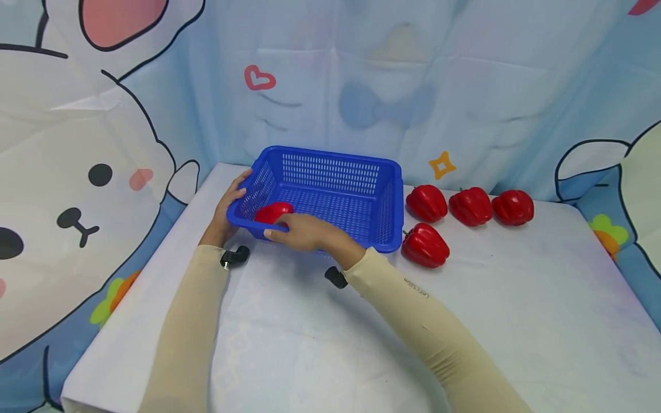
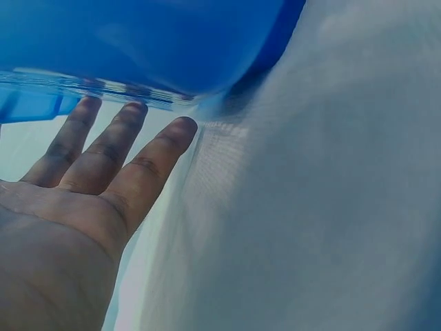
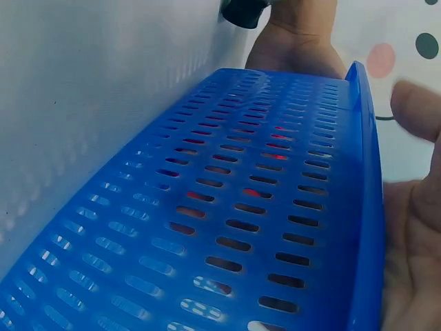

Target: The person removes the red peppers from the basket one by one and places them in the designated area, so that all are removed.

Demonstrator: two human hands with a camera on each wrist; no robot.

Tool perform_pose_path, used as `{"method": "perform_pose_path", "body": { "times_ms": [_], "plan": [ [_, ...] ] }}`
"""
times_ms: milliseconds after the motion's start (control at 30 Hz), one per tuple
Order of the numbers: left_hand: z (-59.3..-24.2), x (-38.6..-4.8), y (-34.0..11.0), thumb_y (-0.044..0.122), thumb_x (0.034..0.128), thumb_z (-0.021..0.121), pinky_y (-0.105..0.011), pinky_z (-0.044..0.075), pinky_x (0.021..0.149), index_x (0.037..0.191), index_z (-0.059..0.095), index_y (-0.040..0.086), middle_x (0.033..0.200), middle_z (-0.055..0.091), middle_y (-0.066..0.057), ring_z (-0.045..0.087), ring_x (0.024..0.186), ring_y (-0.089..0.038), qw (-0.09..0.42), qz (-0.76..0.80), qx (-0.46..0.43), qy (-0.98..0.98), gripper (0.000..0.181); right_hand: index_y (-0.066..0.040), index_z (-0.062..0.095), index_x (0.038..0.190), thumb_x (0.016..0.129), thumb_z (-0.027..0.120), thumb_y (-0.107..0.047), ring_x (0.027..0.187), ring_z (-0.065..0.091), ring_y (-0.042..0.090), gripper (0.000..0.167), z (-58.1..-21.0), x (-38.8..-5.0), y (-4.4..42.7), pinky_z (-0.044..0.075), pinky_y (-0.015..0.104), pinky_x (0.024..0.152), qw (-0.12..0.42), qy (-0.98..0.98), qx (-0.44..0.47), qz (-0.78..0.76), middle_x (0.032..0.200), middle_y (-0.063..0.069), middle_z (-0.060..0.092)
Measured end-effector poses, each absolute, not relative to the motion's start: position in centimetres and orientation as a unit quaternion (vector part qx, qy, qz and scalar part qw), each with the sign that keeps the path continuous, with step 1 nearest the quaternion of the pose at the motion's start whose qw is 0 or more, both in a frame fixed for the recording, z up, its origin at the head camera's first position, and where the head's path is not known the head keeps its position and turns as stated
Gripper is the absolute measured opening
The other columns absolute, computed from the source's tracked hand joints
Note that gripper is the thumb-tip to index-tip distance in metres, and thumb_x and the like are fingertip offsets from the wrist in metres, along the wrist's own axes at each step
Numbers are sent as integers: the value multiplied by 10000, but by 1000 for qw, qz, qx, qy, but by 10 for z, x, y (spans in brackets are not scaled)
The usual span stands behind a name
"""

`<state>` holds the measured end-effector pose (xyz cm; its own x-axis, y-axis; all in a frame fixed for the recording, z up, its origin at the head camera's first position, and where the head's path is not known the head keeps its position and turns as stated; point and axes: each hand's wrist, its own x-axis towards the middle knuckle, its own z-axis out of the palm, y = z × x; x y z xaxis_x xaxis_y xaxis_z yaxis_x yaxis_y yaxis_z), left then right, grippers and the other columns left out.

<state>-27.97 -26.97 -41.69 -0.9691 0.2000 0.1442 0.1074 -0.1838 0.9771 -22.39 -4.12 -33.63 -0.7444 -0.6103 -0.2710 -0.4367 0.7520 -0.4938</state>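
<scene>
A blue slotted plastic basket [image 1: 330,154] stands at the back of the white table. One red bell pepper [image 1: 272,212] lies inside, at its front left corner. My left hand [image 1: 223,212] is at the basket's left end; in the left wrist view its straight fingers [image 2: 148,162] touch the outer wall. My right hand [image 1: 304,232] reaches over the front rim beside that pepper. Its fingers are mostly hidden within the basket, while the thumb [image 3: 417,110] stands apart above the rim in the right wrist view. Red shows through the wall slots there.
Several more red bell peppers lie right of the basket: one in front [image 1: 426,245], and a back row with a left [image 1: 426,203], middle [image 1: 470,206] and right pepper [image 1: 513,207]. A printed cartoon curtain [image 1: 330,74] hangs behind the table [image 1: 516,298].
</scene>
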Motion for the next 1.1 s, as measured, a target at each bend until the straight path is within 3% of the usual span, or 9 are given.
{"method": "perform_pose_path", "body": {
  "times_ms": [200, 400, 500, 633, 867, 1100],
  "plan": [
    [-417, -280, -269, 304, 994, 345, -433, 372, 1137, 1544, 281, 335, 1613, 242, -42, 333, 1404, -284, 31, 762, 120, 636, 555, -80, 467, 1450, 985, 366, -612, 1226, 562, 283, 714, -339, -229, -40, 471, 473, 1028, 219, 926, -208, -227, 1347, 91, 593],
    [-416, -280, -271, 316, 1010, 351, -254, 475, 998, 1551, 266, 333, 1622, 220, -51, 334, 1397, -270, 35, 765, 116, 633, 548, -52, 445, 1451, 992, 373, -593, 1243, 543, 303, 712, -339, -242, -38, 450, 488, 1053, 217, 931, -158, -247, 1351, 111, 581],
    [-416, -279, -271, 313, 1009, 361, -244, 491, 981, 1550, 269, 335, 1622, 224, -47, 342, 1393, -265, 36, 768, 111, 630, 549, -34, 444, 1442, 990, 413, -567, 1225, 544, 310, 699, -339, -249, -38, 448, 494, 1053, 205, 932, -144, -261, 1338, 126, 580],
    [-417, -279, -270, 298, 1003, 363, -320, 460, 1058, 1549, 270, 332, 1623, 230, -34, 344, 1403, -267, 38, 770, 107, 627, 555, -22, 369, 1489, 981, 472, -519, 1287, 499, 322, 718, -341, -256, -36, 414, 505, 1089, 196, 937, -128, -260, 1418, 141, 521],
    [-417, -280, -269, 270, 1002, 332, -484, 302, 1178, 1554, 261, 318, 1631, 212, -33, 300, 1443, -290, 35, 766, 112, 632, 558, -39, 208, 1556, 926, 607, -468, 1401, 405, 344, 860, -344, -263, -41, 377, 521, 1122, 186, 939, -119, -263, 1536, 148, 404],
    [-418, -281, -269, 264, 1001, 327, -534, 255, 1186, 1553, 262, 326, 1635, 208, -27, 290, 1454, -305, 34, 767, 105, 632, 559, -177, 61, 1597, 820, 727, -486, 1391, 406, 389, 1068, -343, -271, -60, 438, 547, 1055, 143, 952, -135, -233, 1539, 177, 356]
  ]
}}
